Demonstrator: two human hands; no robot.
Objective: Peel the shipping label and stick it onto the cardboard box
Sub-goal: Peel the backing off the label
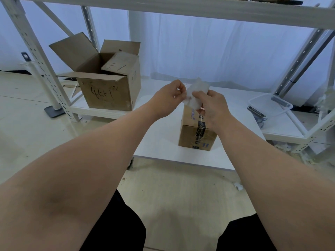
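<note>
A small white shipping label [196,91] is held up in the air between both hands, above the cardboard box. My left hand [168,100] pinches its left edge with fingertips. My right hand [212,107] grips its lower right part. The label looks blurred, and I cannot tell whether its backing is separated. Below the hands, a small sealed cardboard box [194,134] with blue print and dark tape stands on the white low table [159,142]. My right hand hides part of the box's top.
A larger open cardboard box [107,84] with handwriting sits on the low shelf at the back left. White metal shelving posts [36,57] stand left and right. A clear plastic tray [270,105] lies on the shelf to the right. Scraps litter the floor at right.
</note>
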